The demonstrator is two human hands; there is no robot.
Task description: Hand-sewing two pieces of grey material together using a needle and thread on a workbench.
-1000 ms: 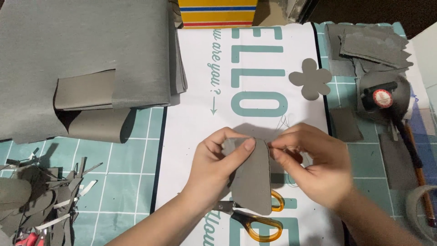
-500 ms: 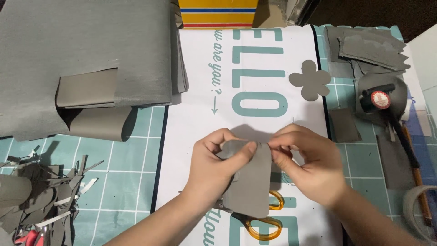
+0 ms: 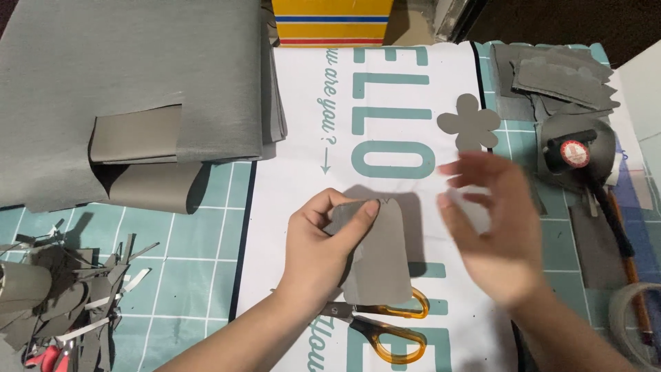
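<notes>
The right hand (image 3: pixel 492 231) is smeared by motion blur, so its outline is soft; its fingers (image 3: pixel 475 169) are spread wide and hold nothing, and it hovers just right of the grey piece. The left hand (image 3: pixel 327 241) pinches one rounded grey fabric piece (image 3: pixel 382 258) near its top edge, thumb laid across the front and the other fingers curled behind, where they are hidden. The piece hangs over the white printed sheet (image 3: pixel 303 138) in the middle of the desk, and its lower edge covers part of the one pair of orange-handled scissors (image 3: pixel 385 327), whose blades are hidden under the left wrist.

One grey flower cutout (image 3: pixel 469 122) lies on the sheet above the right hand. A folded grey fabric stack (image 3: pixel 131 76) fills the upper left, cut off by the frame. A heap of grey scraps (image 3: pixel 62 296) at lower left is too tangled to count. At right, a pile of grey offcuts (image 3: pixel 558 76) overlaps, its number unclear, and one tape roll (image 3: pixel 630 324) is cut off by the edge.
</notes>
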